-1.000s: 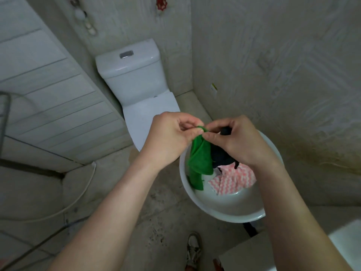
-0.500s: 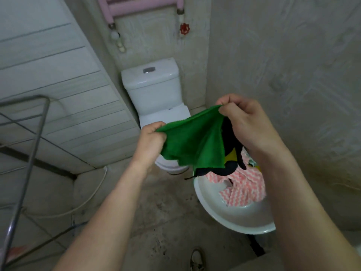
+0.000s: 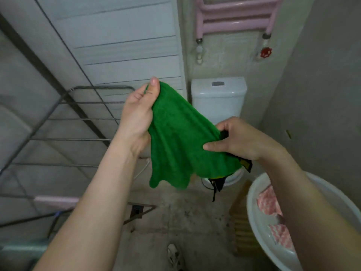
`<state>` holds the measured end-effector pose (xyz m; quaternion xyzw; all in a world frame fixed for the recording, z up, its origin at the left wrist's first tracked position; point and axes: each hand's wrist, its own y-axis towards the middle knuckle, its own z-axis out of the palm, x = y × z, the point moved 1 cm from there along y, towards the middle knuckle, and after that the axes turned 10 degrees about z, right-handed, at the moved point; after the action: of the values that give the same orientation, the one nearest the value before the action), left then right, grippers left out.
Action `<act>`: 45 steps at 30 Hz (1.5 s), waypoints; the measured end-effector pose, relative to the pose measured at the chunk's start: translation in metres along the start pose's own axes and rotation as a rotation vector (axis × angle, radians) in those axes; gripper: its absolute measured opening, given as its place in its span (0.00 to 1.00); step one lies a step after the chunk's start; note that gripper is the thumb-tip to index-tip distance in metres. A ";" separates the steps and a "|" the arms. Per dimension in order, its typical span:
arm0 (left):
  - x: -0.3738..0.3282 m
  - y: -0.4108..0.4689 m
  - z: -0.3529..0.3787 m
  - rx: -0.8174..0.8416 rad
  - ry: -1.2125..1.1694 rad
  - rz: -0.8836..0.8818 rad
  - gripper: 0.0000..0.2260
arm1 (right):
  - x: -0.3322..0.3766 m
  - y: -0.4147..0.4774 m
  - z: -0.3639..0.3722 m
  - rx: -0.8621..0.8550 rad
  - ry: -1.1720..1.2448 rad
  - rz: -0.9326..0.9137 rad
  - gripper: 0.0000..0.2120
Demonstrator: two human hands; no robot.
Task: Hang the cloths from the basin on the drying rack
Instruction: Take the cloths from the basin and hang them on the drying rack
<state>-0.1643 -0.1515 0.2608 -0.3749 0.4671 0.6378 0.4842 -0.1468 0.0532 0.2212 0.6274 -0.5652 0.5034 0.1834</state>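
A green cloth (image 3: pixel 175 137) hangs spread between my two hands in mid air. My left hand (image 3: pixel 139 112) pinches its upper left corner, thumb up. My right hand (image 3: pixel 237 140) grips its right edge together with a black and yellow cloth (image 3: pixel 220 181) that dangles below. The white basin (image 3: pixel 257 241) sits at the lower right, holding a pink and white zigzag cloth (image 3: pixel 268 202); my right forearm covers part of it. The metal drying rack (image 3: pixel 64 120) stands to the left, its bars bare apart from a pink piece low down.
A white toilet (image 3: pixel 218 94) stands against the back wall, under a pink towel rail (image 3: pixel 234 18) and a red valve (image 3: pixel 266 52). White panelled wall on the left. A shoe (image 3: pixel 173 255) shows on the concrete floor below.
Both hands lifted the green cloth up and left, away from the basin and toward the rack. My left hand rose higher, and the view swung left so more of the rack shows.
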 end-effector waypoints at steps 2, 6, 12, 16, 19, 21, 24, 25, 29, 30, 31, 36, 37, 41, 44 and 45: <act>-0.014 0.008 -0.029 -0.024 0.003 0.056 0.15 | 0.006 0.019 0.014 -0.050 -0.131 -0.016 0.03; -0.035 0.028 -0.098 -0.086 0.135 0.151 0.13 | 0.035 0.050 0.041 -0.051 -0.163 -0.071 0.09; -0.060 0.050 -0.201 -0.278 0.302 0.254 0.11 | 0.107 0.084 0.073 0.122 0.364 -0.079 0.09; -0.068 0.064 -0.249 -0.394 0.490 0.299 0.11 | 0.149 0.110 0.106 0.225 0.394 -0.105 0.13; -0.071 0.073 -0.287 -0.493 0.676 0.305 0.12 | 0.174 0.131 0.134 0.243 0.384 -0.126 0.14; -0.073 0.080 -0.311 -0.543 0.905 0.316 0.11 | 0.186 0.143 0.149 0.253 0.402 -0.134 0.14; -0.086 0.089 -0.340 -0.638 1.160 0.325 0.10 | 0.207 0.161 0.172 0.269 0.363 -0.187 0.15; -0.089 0.092 -0.346 -0.652 1.205 0.322 0.11 | 0.214 0.165 0.176 0.262 0.348 -0.205 0.16; -0.095 0.106 -0.377 -0.681 1.036 0.285 0.16 | 0.234 0.187 0.191 0.217 0.266 -0.257 0.17; -0.095 0.108 -0.379 -0.696 0.903 0.266 0.15 | 0.235 0.192 0.194 0.192 0.235 -0.264 0.18; -0.092 0.108 -0.382 -0.711 0.783 0.228 0.14 | 0.235 0.196 0.198 0.163 0.198 -0.270 0.18; -0.070 0.096 -0.407 -0.710 0.464 0.130 0.08 | 0.217 0.218 0.229 0.100 -0.080 -0.288 0.22; -0.064 0.094 -0.413 -0.697 0.397 0.099 0.08 | 0.214 0.222 0.234 0.090 -0.122 -0.290 0.22; -0.046 0.092 -0.423 -0.681 0.206 -0.014 0.06 | 0.201 0.237 0.252 0.053 -0.195 -0.258 0.20; -0.042 0.089 -0.424 -0.725 0.189 -0.076 0.05 | 0.193 0.239 0.256 0.095 -0.198 -0.248 0.19; -0.042 0.086 -0.426 -0.750 0.187 -0.083 0.05 | 0.191 0.239 0.257 0.136 -0.212 -0.245 0.18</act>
<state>-0.2257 -0.5790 0.1998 -0.6010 0.2279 0.7072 0.2943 -0.2792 -0.3229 0.1906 0.7521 -0.4653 0.4454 0.1397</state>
